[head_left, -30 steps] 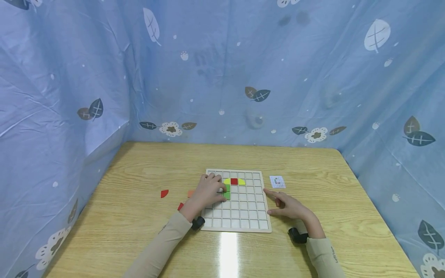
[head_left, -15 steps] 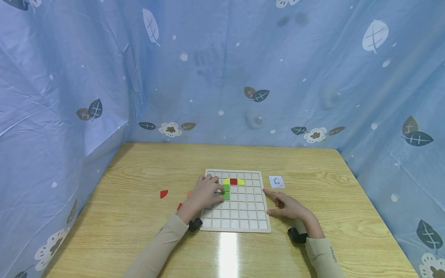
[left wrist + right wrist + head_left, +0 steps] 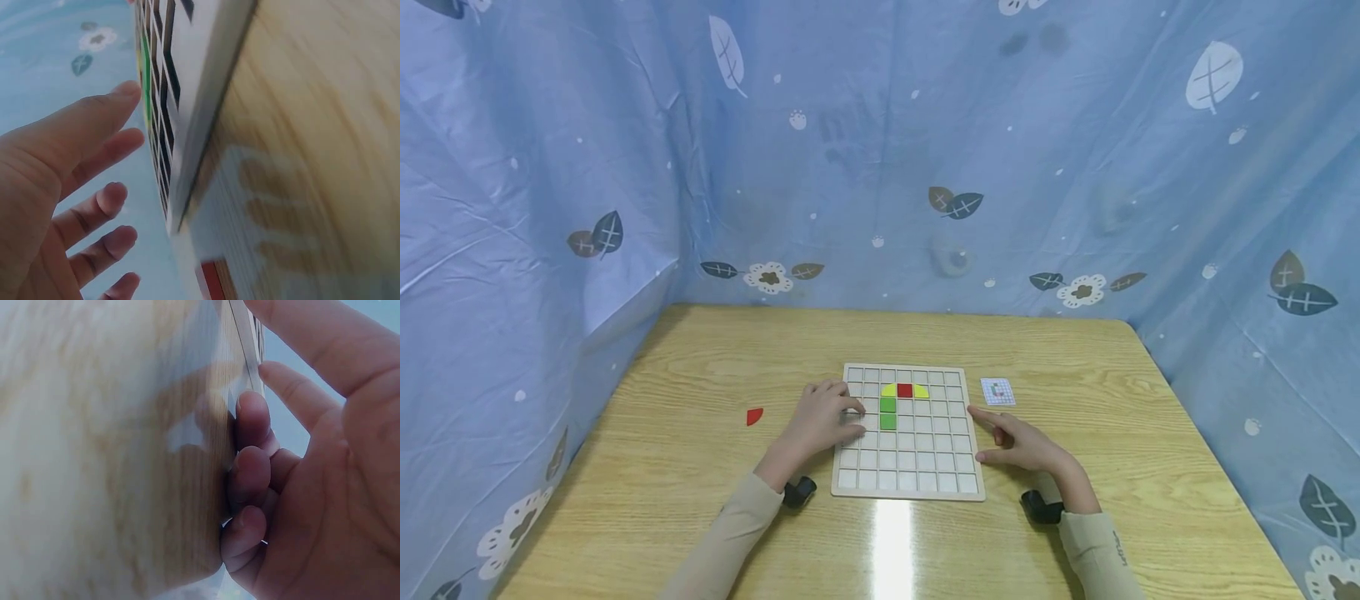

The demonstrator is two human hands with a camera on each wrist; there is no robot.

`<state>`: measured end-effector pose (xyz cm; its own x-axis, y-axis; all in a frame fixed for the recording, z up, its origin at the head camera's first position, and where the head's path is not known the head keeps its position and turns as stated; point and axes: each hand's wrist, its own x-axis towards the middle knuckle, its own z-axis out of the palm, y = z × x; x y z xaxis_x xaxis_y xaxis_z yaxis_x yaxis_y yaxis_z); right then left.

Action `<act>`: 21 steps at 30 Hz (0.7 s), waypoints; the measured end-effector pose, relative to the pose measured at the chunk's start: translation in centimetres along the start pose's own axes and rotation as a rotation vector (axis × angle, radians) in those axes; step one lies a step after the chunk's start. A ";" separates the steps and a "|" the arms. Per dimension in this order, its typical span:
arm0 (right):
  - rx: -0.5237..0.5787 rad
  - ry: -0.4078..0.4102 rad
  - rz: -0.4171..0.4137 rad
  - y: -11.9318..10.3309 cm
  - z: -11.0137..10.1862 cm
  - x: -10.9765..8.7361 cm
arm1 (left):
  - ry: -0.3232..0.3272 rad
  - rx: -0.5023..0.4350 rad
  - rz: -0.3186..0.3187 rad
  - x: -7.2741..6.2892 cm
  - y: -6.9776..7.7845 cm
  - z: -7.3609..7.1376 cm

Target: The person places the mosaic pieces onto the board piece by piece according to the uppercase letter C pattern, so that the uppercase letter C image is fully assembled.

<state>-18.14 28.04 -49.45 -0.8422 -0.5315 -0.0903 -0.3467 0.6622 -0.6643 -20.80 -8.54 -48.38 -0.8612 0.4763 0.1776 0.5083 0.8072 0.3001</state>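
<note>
A pale wooden grid board lies on the table. On it sit two yellow rounded pieces, a red square between them, and two green squares in a column below the left yellow one. My left hand hovers over the board's left edge, fingers loosely bent; the left wrist view shows nothing between thumb and fingers. At the board's right edge my right hand touches the side with extended index finger and thumb, its other fingers curled under.
A red quarter-circle piece lies left of the board on the wooden table. A small printed card with a coloured grid pattern is at the board's right. In the left wrist view, a red piece rests near the board's corner. A blue curtain surrounds the table.
My left hand has moved left, away from the green squares, to the board's left edge. It now covers the orange and red pieces seen beside the board before. The right hand stays put.
</note>
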 end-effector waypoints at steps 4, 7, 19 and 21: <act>0.007 -0.004 -0.014 0.0 0.0 0.0 | 0.027 0.006 -0.029 -0.9 -1.1 -0.5; 0.012 -0.004 -0.018 0.1 0.0 0.0 | 0.058 0.008 -0.050 -1.6 -2.1 -0.9; 0.016 -0.002 0.003 -0.2 0.0 0.0 | 0.117 0.009 -0.144 -4.4 -4.9 -2.6; 0.019 0.002 0.006 -0.2 0.0 0.0 | 0.120 -0.005 -0.169 -4.8 -5.5 -2.7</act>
<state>-18.03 27.92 -49.35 -0.8450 -0.5266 -0.0932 -0.3338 0.6554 -0.6775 -19.44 -16.21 -48.32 -0.9282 0.2889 0.2344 0.3567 0.8701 0.3401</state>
